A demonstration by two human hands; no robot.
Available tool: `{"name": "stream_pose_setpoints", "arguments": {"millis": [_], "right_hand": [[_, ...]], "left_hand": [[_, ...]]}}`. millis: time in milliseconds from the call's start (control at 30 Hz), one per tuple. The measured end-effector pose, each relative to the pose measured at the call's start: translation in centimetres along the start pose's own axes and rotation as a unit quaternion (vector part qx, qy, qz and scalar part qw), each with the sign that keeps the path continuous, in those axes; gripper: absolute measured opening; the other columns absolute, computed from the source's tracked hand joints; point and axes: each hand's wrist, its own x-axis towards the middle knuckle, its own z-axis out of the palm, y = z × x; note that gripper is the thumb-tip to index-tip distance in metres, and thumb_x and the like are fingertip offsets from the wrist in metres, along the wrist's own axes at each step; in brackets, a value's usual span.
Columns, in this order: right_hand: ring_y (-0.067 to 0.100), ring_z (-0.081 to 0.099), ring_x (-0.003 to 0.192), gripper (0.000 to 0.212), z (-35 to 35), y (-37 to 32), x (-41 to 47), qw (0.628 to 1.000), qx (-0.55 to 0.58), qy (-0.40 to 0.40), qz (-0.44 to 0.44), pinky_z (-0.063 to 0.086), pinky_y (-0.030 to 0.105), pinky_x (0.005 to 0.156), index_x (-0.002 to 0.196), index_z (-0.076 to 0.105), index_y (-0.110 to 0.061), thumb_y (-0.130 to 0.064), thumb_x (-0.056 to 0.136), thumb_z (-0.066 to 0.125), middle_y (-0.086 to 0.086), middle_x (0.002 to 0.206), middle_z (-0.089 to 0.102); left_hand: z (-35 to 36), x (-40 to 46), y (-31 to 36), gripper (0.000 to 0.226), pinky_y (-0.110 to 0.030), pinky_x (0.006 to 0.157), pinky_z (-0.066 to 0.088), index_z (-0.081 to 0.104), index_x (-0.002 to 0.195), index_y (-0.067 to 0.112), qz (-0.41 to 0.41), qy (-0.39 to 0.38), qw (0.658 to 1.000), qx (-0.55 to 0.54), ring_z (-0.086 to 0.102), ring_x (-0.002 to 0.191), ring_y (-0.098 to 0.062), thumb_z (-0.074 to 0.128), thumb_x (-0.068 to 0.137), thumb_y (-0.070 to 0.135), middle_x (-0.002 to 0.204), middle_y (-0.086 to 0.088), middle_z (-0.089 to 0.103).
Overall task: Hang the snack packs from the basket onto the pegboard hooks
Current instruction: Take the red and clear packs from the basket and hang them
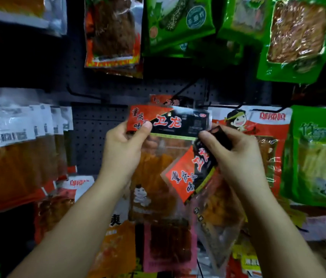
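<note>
- Two bare hands are raised before a dark pegboard (98, 125), each pinching a snack pack with a red-and-black header.
- Left of the pegboard's bare patch hangs a row of clear packs (17, 141) with white barcode headers and orange contents.
- Left hand (124, 149): fingers curled, thumb pressed on the front of the header of an upright pack (170, 125), gripping its left top corner. This pack is held flat against the pegboard's middle, its clear body hanging down between the two forearms.
- A thin black hook (184, 87) juts from the pegboard just above that pack's top edge; whether the pack is threaded on it, I cannot tell.
- Right hand (236, 155): fingers closed round the header of a second pack (190, 173), which is tilted, its header slanting down to the left and overlapping the upright pack's lower right.
- Right of the pegboard's middle hang a red-and-white pack with a cartoon face (258, 125) and green packs (318, 153).
</note>
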Motion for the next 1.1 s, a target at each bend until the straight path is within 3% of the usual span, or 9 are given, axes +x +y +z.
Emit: {"name": "stream_pose_setpoints", "arguments": {"millis": [100,267,367,433,700,800,900,1000,1100], "right_hand": [[0.010,0.067,0.066,0.019,-0.2,0.8,1.3,0.999,0.025,0.014,0.015,0.051,0.023,0.056,0.073,0.068,-0.018,-0.032,0.087,0.066,-0.006,0.069,0.070],[0.039,0.065,0.073,0.032,-0.7,1.5,3.4,0.997,0.045,0.066,0.021,0.052,0.051,0.064,0.070,0.063,-0.007,-0.033,0.088,0.063,0.018,0.072,0.067],[0.037,0.064,0.073,0.030,-0.8,1.2,4.9,0.995,0.031,0.091,-0.003,0.051,0.049,0.063,0.072,0.065,-0.008,-0.033,0.089,0.064,0.017,0.072,0.068],[0.031,0.065,0.071,0.031,-1.0,1.0,5.8,0.994,0.027,0.105,-0.010,0.051,0.043,0.060,0.071,0.065,-0.010,-0.035,0.089,0.063,0.013,0.071,0.069],[0.037,0.059,0.064,0.037,-1.7,-0.7,8.1,0.988,0.022,0.142,-0.057,0.047,0.042,0.053,0.073,0.063,-0.005,-0.039,0.089,0.061,0.018,0.069,0.066],[0.028,0.054,0.055,0.039,-1.7,-1.0,8.7,0.987,-0.007,0.149,-0.053,0.042,0.037,0.050,0.069,0.062,-0.006,-0.039,0.089,0.061,0.013,0.063,0.064],[0.036,0.063,0.068,0.039,-1.5,-1.2,8.9,0.989,-0.028,0.142,-0.040,0.051,0.049,0.058,0.074,0.065,-0.004,-0.040,0.089,0.060,0.019,0.071,0.067],[0.037,0.064,0.070,0.041,-1.3,-1.2,8.8,0.988,-0.052,0.142,-0.033,0.052,0.050,0.060,0.076,0.066,-0.003,-0.041,0.089,0.060,0.020,0.072,0.067],[0.035,0.065,0.068,0.040,-1.1,-1.2,8.6,0.986,-0.068,0.147,-0.028,0.052,0.051,0.059,0.076,0.066,-0.005,-0.042,0.090,0.059,0.019,0.072,0.068]], "left_hand": [[1.4,0.7,0.3,0.012,-0.027,0.056,0.057,0.071,0.078,0.022,-0.050,-0.040,0.996,-0.063,0.070,0.062,-0.013,0.064,0.088,0.022,0.068,0.001,0.073],[2.9,3.0,1.2,0.012,-0.023,0.054,0.054,0.070,0.078,0.029,0.047,-0.063,0.997,-0.013,0.069,0.066,-0.010,0.064,0.087,0.024,0.072,0.009,0.073],[3.6,4.6,1.8,0.016,-0.041,0.065,0.059,0.069,0.071,0.036,0.107,-0.051,0.992,0.049,0.067,0.071,-0.010,0.066,0.086,0.031,0.070,0.012,0.070],[4.2,5.4,2.3,0.017,-0.044,0.068,0.059,0.067,0.070,0.035,0.123,-0.048,0.990,0.057,0.066,0.071,-0.008,0.065,0.086,0.031,0.069,0.013,0.069],[5.9,7.6,4.7,0.019,-0.025,0.053,0.056,0.062,0.069,0.030,0.180,-0.039,0.982,0.029,0.066,0.065,-0.001,0.066,0.087,0.026,0.063,0.017,0.067],[6.0,8.1,5.1,0.016,-0.027,0.056,0.056,0.061,0.071,0.030,0.185,-0.040,0.981,0.044,0.067,0.068,-0.005,0.066,0.086,0.029,0.066,0.014,0.067],[6.0,8.4,5.1,0.014,-0.024,0.053,0.054,0.062,0.073,0.026,0.164,-0.041,0.985,0.023,0.068,0.066,-0.007,0.066,0.086,0.025,0.069,0.008,0.067],[6.0,8.5,4.9,0.013,-0.028,0.057,0.056,0.063,0.074,0.023,0.165,-0.039,0.985,0.041,0.066,0.067,-0.011,0.066,0.087,0.025,0.072,0.003,0.067],[5.9,8.4,5.0,0.014,-0.022,0.053,0.053,0.062,0.074,0.022,0.165,-0.046,0.984,0.052,0.065,0.063,-0.005,0.066,0.087,0.024,0.069,0.006,0.066]]}}
